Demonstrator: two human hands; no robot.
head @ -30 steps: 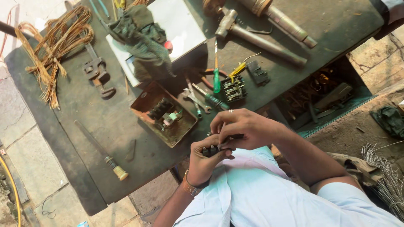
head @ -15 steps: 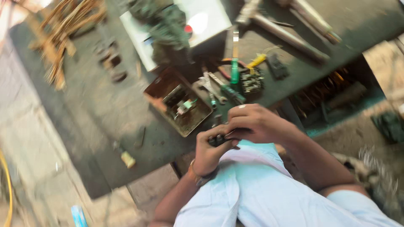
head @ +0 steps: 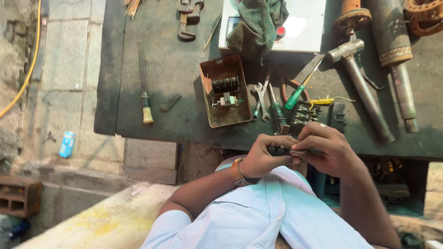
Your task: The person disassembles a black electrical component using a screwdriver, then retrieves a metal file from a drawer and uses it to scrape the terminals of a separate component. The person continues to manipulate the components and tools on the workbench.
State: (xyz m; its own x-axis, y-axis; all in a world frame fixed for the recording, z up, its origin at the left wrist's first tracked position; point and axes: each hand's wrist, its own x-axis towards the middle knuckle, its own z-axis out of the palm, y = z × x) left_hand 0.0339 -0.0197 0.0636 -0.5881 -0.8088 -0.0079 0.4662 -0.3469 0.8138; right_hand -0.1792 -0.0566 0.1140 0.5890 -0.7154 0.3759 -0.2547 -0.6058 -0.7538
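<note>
Black and small, an electrical part (head: 280, 150) is gripped between both hands just off the near edge of the workbench (head: 175, 83), above a pale blue shirt (head: 272, 212). The left hand (head: 260, 157) is curled closed around the part's left end, and a watch band (head: 237, 171) is worn on its wrist. The right hand (head: 325, 147) is folded over the right end, fingers bent and pinched onto it.

The bench top is dark, worn and dusty. On it are laid a rusty open metal box (head: 226, 90) with terminals inside, spanners (head: 260, 99), a green-handled screwdriver (head: 297, 92), a file with a pale handle (head: 144, 85), a hammer (head: 357, 74) and a white switch box (head: 300, 23) draped with green cloth (head: 258, 23). Grey stone paving (head: 60, 92) is seen to the left, crossed by a yellow cable (head: 25, 78).
</note>
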